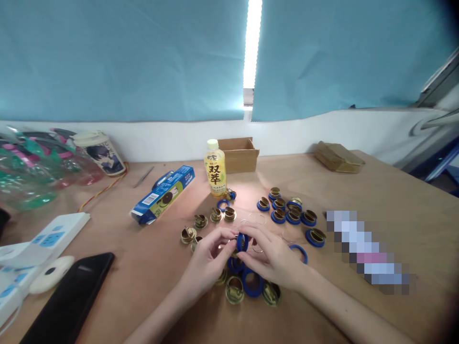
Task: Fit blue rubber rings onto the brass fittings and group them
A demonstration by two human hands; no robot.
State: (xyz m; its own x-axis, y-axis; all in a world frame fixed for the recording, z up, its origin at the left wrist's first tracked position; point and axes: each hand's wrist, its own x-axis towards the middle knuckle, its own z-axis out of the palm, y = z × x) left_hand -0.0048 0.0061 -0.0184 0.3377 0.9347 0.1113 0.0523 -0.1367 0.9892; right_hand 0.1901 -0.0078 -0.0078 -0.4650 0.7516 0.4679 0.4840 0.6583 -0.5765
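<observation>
While L hand (pixel 211 252) and R hand (pixel 275 253) pinch one blue ring (pixel 243 242) btwn them, each grip is narrow; this ring is above the surface (pixel 143 267), w/ brass pcs (pixel 234 290) lying below and around.

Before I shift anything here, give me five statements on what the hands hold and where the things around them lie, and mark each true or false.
1. The left hand and right hand are both on one blue ring. True.
2. None of the brass-coloured fittings has a blue rim. False: several beyond the right hand do.
3. The open cardboard box stands behind the drink bottle. True.
4. The drink bottle lies on its side. False: it stands upright.
5. The black smartphone lies to the right of both hands. False: it lies to their left.
</observation>
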